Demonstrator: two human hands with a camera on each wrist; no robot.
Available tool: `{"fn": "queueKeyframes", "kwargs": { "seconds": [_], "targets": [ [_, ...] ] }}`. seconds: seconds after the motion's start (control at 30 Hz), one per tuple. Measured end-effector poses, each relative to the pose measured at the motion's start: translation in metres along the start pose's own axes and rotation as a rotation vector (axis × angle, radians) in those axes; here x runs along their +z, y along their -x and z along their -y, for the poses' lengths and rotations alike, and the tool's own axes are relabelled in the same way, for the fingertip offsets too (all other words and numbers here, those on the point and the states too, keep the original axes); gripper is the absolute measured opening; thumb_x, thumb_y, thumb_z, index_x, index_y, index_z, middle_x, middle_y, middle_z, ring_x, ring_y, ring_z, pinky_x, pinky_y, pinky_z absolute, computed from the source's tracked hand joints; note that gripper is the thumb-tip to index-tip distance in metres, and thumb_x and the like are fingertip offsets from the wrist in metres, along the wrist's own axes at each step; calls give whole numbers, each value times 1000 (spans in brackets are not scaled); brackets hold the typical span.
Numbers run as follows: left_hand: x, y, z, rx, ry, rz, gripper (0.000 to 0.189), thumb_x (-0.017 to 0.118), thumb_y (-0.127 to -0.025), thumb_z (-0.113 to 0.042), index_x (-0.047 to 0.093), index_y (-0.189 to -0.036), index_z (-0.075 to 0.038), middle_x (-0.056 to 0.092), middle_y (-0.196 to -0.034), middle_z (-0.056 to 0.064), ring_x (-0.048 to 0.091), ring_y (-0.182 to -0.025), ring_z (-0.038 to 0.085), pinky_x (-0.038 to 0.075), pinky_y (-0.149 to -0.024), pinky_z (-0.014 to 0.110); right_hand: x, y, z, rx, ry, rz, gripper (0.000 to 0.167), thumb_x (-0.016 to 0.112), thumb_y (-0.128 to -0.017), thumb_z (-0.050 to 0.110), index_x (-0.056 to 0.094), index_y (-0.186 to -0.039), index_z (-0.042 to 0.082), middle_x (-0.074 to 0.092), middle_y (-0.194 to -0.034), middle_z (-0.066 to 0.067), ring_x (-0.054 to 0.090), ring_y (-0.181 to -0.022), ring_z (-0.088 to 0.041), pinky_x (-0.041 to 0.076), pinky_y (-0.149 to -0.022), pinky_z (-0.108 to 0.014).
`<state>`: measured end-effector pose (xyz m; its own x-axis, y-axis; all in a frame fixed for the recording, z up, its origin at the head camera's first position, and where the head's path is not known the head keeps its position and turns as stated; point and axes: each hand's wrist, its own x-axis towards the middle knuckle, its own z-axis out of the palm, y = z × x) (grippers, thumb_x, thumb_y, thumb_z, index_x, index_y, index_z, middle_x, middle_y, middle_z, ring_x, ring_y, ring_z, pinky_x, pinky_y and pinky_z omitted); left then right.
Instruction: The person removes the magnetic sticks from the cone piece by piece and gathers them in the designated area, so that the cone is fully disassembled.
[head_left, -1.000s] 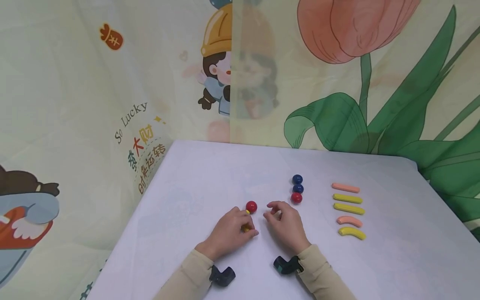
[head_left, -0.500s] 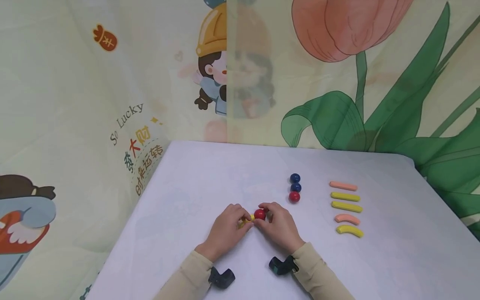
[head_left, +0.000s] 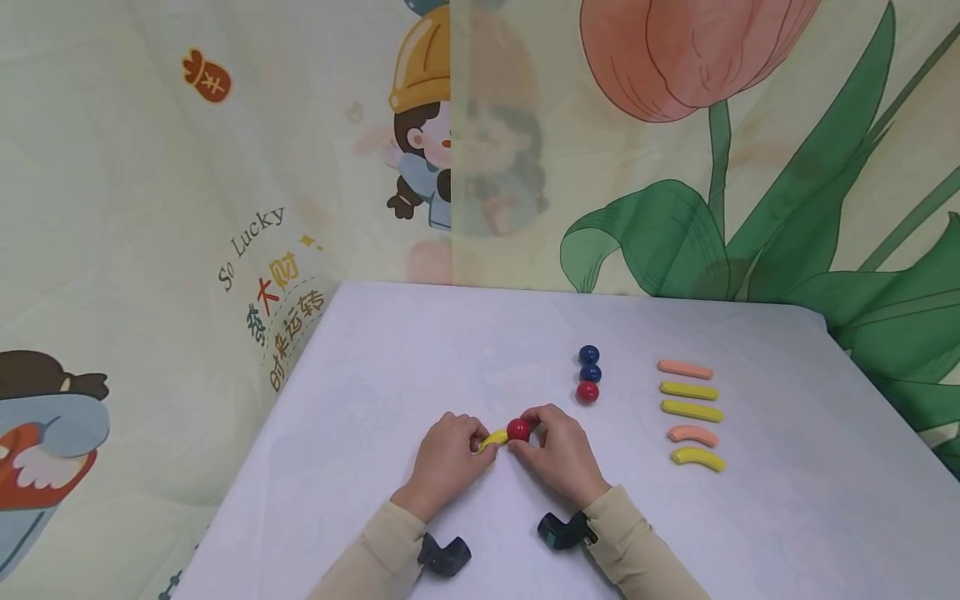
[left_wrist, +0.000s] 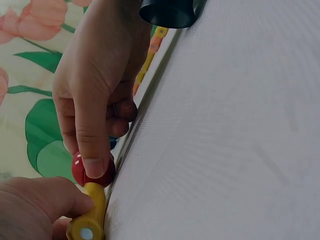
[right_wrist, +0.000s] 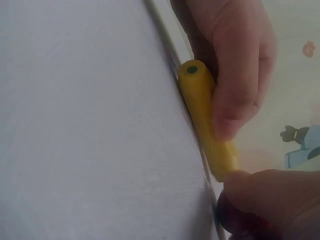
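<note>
On the white table, my left hand point(head_left: 452, 460) pinches a yellow magnetic rod point(head_left: 492, 440) between thumb and fingers. A round magnet insert shows in the near end of the rod point(left_wrist: 86, 231) in the left wrist view. My right hand point(head_left: 561, 450) holds a red ball point(head_left: 517, 430) between thumb and fingertips. Ball and rod meet end to end, touching as far as the left wrist view shows. In the right wrist view my thumb covers most of the ball point(right_wrist: 240, 217), while the rod point(right_wrist: 205, 120) lies under the left thumb.
Beyond my right hand, two blue balls point(head_left: 589, 364) and another red ball point(head_left: 587, 392) stand in a line. Farther right lie several rods in a column: straight pink point(head_left: 686, 369), straight yellow point(head_left: 692, 411), curved pink point(head_left: 693, 435) and curved yellow point(head_left: 698, 459). A printed curtain point(head_left: 510, 167) hangs behind.
My right hand has moved left and taken hold of the red ball that lay loose on the table. The left hand has brought the yellow rod's end against it.
</note>
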<state>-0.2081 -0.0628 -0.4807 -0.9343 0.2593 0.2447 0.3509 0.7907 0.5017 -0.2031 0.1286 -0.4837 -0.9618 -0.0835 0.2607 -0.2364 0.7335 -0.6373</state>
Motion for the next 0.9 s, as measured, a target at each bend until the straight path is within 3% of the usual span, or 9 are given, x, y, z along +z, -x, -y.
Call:
{"fn": "queueKeyframes", "kwargs": {
  "seconds": [0.13, 0.33, 0.47, 0.9],
  "targets": [
    [0, 1, 0, -20, 1, -5, 14, 78, -81, -26, 67, -84, -16, 44, -65, -11, 40, -66, 10, 35, -55, 21, -7, -1, -3, 64, 14, -29, 32, 82, -77, 23, 68, -103, 12, 60, -86, 4, 48, -66, -11, 41, -58, -25],
    [-1, 2, 1, -15, 13, -19, 13, 77, -80, -24, 67, -82, -17, 45, -66, -12, 40, -65, 8, 35, -55, 20, -23, -2, -13, 265, 76, -77, 41, 78, -82, 31, 65, -114, 9, 66, -96, -4, 54, -81, -21, 43, -69, -33],
    [-4, 3, 2, -23, 26, -20, 11, 76, -80, -23, 67, -81, -18, 45, -67, -13, 40, -65, 8, 35, -55, 20, -32, -1, -21, 348, 90, -116, 44, 75, -84, 29, 60, -118, 5, 64, -100, -10, 55, -85, -25, 43, -72, -35],
    [-3, 1, 1, -6, 28, 12, 12, 77, -82, -26, 68, -85, -18, 44, -68, -13, 39, -67, 9, 35, -56, 20, -40, 2, -37, 341, 106, -199, 45, 78, -82, 21, 60, -117, 1, 64, -97, -13, 53, -77, -25, 39, -64, -32]
  ]
}}
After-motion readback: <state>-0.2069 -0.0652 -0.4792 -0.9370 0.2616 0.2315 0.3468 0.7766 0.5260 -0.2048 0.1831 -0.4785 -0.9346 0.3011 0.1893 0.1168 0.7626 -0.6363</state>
